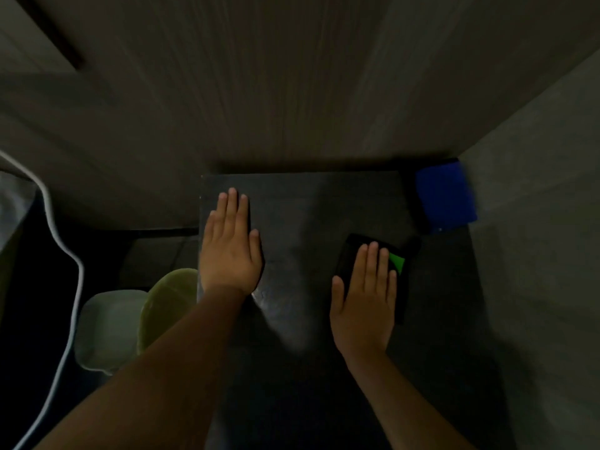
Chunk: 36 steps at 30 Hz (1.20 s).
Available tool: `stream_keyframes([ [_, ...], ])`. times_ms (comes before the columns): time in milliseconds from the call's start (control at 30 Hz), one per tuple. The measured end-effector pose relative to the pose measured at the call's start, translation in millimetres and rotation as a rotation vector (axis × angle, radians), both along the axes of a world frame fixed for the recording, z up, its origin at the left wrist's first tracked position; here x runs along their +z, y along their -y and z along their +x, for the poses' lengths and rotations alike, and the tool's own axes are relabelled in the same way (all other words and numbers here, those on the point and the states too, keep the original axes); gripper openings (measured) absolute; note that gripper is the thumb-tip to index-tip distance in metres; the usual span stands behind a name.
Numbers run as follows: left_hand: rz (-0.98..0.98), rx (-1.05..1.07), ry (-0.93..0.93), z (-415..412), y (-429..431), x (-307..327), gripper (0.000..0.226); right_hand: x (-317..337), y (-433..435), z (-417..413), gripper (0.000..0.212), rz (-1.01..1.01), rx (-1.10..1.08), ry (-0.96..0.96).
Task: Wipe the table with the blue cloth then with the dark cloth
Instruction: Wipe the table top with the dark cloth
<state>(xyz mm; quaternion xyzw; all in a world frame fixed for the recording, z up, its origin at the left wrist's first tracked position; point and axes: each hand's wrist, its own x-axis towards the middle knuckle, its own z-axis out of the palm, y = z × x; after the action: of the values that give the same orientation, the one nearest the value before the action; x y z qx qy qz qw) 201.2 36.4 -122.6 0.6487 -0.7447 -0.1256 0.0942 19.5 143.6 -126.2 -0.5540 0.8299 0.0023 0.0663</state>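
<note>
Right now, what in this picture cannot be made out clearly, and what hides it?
Head view only:
1. Dark cloth: mostly covered by the right hand; its edges fade into the dark table.
2. Blue cloth: its right edge is blurred.
3. Table's near end: cut off by the bottom edge.
4. Pale green thing beside the table: partly behind the left forearm; too dim to identify.

Both hands lie flat on the dark counter (308,216), fingers straight. The right hand (363,306) rests on the dark cloth (349,254), with a green patch showing beside its fingers. The left hand (231,251) lies at its ten o'clock on bare counter, near the left edge. The blue cloth (446,196) sits at the right hand's one o'clock, in the far corner. A white tub (107,326) stands off the counter at the left hand's eight o'clock.
</note>
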Motion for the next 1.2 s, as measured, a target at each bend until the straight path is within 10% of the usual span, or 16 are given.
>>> stream_keyframes([
  [433,-0.025,-0.507,0.082,30,39,2,0.057,-3,-13,51,0.067,-0.007,0.07,-0.017],
  [1200,-0.035,-0.38,-0.014,29,40,1,0.059,-5,-20,135,0.063,0.069,0.792,0.248],
])
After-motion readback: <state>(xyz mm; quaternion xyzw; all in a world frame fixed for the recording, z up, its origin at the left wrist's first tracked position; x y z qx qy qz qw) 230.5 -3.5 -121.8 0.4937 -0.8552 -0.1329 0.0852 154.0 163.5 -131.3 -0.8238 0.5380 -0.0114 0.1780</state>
